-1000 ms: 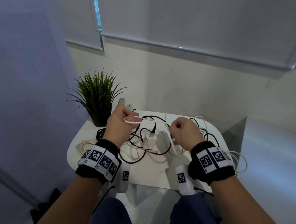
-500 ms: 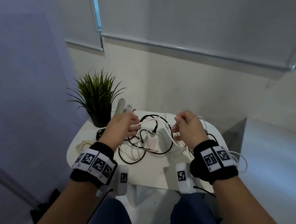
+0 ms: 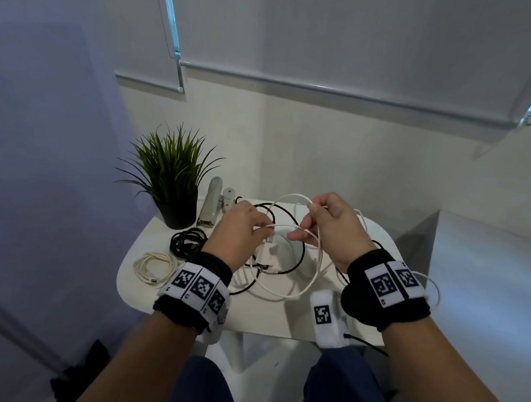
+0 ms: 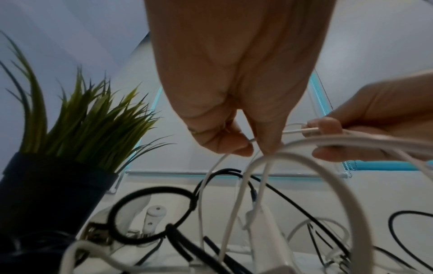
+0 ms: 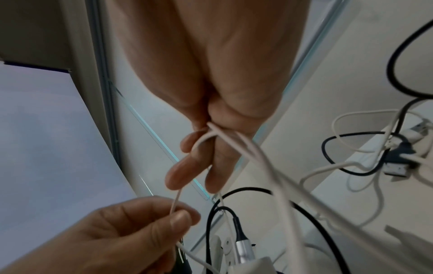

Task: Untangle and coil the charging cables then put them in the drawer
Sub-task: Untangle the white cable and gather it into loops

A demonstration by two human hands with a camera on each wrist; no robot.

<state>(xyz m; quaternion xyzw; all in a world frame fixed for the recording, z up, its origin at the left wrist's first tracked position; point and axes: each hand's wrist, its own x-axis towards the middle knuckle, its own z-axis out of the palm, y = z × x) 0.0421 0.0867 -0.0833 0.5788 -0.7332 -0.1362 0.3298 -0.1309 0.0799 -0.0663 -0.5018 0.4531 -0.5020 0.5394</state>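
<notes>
A white cable [image 3: 282,226] is lifted above a tangle of black and white cables [image 3: 287,264] on the small white table [image 3: 259,317]. My left hand [image 3: 242,231] pinches one stretch of the white cable [image 4: 253,142] between thumb and fingertips. My right hand [image 3: 327,223] grips loops of the same white cable [image 5: 211,137] a little higher, to the right. A white charger block [image 3: 265,254] lies in the tangle below the hands. A coiled black cable [image 3: 187,242] and a coiled cream cable [image 3: 154,268] lie at the table's left.
A potted green plant [image 3: 172,179] stands at the table's back left, with a grey stapler [image 3: 210,207] beside it. Walls close in behind, and a grey ledge [image 3: 491,271] runs on the right. My knees [image 3: 271,392] are under the front edge. No drawer is in view.
Both hands have risen above the tangle, the right one higher and further back, drawing white cable loops up. The left hand keeps its pinch and has shifted slightly right.
</notes>
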